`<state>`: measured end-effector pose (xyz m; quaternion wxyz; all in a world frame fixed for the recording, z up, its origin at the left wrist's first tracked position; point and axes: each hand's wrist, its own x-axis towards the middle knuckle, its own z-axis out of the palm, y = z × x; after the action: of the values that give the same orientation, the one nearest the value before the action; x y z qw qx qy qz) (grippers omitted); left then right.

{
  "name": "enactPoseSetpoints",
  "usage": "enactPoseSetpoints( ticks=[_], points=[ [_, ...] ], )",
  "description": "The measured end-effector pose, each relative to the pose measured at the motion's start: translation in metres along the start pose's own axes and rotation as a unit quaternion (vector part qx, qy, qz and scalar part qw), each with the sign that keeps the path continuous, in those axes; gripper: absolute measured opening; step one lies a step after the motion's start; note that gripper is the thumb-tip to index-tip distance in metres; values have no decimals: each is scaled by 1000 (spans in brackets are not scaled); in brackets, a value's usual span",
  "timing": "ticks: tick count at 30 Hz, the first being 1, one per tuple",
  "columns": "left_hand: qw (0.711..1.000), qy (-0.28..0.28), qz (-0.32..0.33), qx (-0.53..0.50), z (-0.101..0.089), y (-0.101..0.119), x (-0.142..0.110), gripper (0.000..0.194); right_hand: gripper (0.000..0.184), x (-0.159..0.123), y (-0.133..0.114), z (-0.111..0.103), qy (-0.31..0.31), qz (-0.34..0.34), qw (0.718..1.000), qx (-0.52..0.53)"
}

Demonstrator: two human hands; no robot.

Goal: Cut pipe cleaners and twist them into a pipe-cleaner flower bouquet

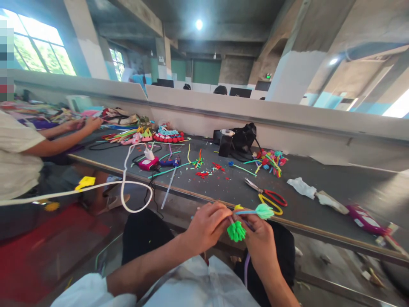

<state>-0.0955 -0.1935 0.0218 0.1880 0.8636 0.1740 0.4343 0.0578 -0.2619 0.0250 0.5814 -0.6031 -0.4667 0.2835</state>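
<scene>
My left hand [207, 226] and my right hand [260, 238] meet in front of the table edge, both closed on a bundle of pipe cleaners [244, 219]. The bundle carries a bright green curled tuft [236, 231] below and a mint green tuft [264, 210] at the right, with a blue stem between them. A purple pipe cleaner [246, 266] hangs down under my right wrist. Red and yellow handled scissors [270, 198] lie on the dark table [335, 187] just beyond my hands.
Coloured pipe cleaner scraps [204, 164] and a finished bunch [271, 162] lie mid-table. A pink glue gun [148, 162] with a white cable, a black bag [243, 136] and a crumpled white cloth [302, 187] are there too. Another person's arms [64, 136] work at the left.
</scene>
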Motion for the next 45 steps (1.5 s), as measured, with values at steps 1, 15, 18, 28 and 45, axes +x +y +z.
enactPoseSetpoints(
  ticks=[1,15,18,28,45],
  points=[
    [1000,10,-13,-24,3,0,0,16,29,0,0,0,0,6,1000,1],
    [802,-50,-355,-478,3,7,11,39,23,-5,-7,-18,-80,-56,993,-64],
    [765,-93,-385,-508,-4,12,13,42,25,-4,-11,-28,-130,-21,990,-51],
    [761,-166,-355,-517,-7,30,18,36,17,-13,-19,-49,-135,-56,988,-54],
    [972,-114,-148,-143,-3,53,21,24,23,-22,-19,-46,-65,-20,997,40]
  ],
)
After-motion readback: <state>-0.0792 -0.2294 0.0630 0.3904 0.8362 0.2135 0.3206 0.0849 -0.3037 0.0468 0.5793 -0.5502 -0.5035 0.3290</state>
